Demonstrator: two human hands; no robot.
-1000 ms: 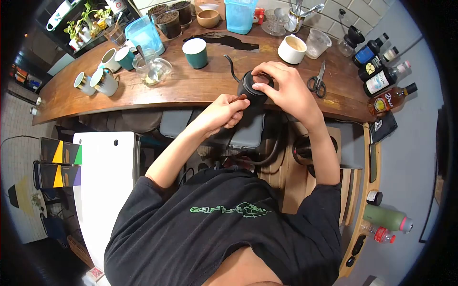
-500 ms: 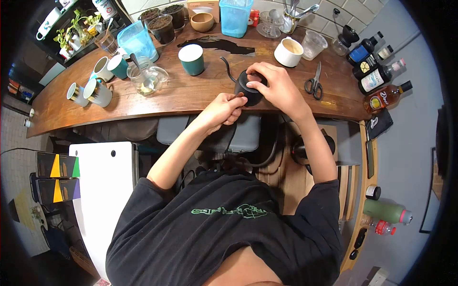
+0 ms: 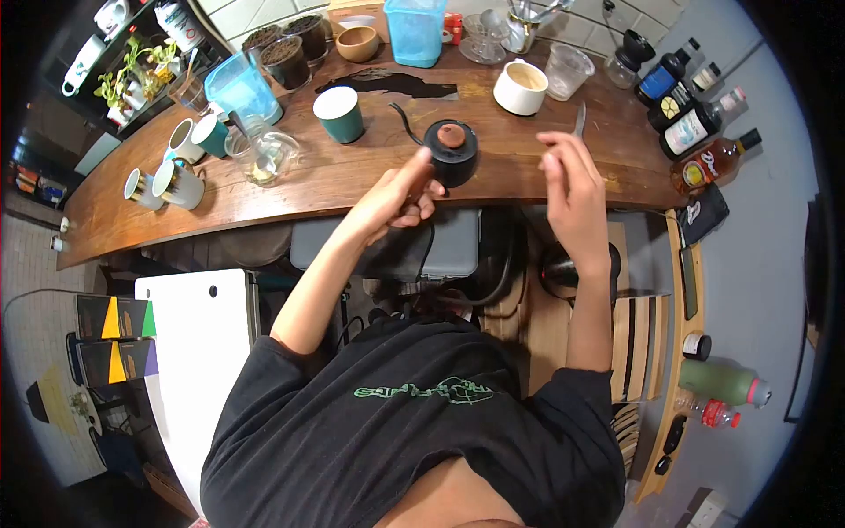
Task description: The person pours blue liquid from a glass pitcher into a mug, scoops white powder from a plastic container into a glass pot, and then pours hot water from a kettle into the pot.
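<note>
A black gooseneck kettle (image 3: pixel 456 170), its lid topped by a round brown knob (image 3: pixel 451 135), is near the front edge of the wooden counter. Its spout points away to the left. My left hand (image 3: pixel 394 201) is at the kettle's near-left side, fingers curled around its mostly hidden handle and thumb stretched along the top. My right hand (image 3: pixel 576 189) is raised to the right of the kettle, holding nothing, with its fingers loosely bent and apart. It covers most of the scissors (image 3: pixel 580 120), leaving a blade tip in sight. A teal cup (image 3: pixel 345 126) stands left of the spout.
A white cup (image 3: pixel 519 97) and a clear plastic cup (image 3: pixel 568 72) stand behind my right hand. Bottles (image 3: pixel 691 134) line the right end. Patterned mugs (image 3: pixel 180 187) and a glass server (image 3: pixel 264 158) are on the left of the counter (image 3: pixel 290 195). Blue containers (image 3: pixel 415 35) stand behind.
My right hand has left the kettle lid and moved right, over the scissors. My left thumb now lies straighter beside the kettle. The whole view has shifted slightly.
</note>
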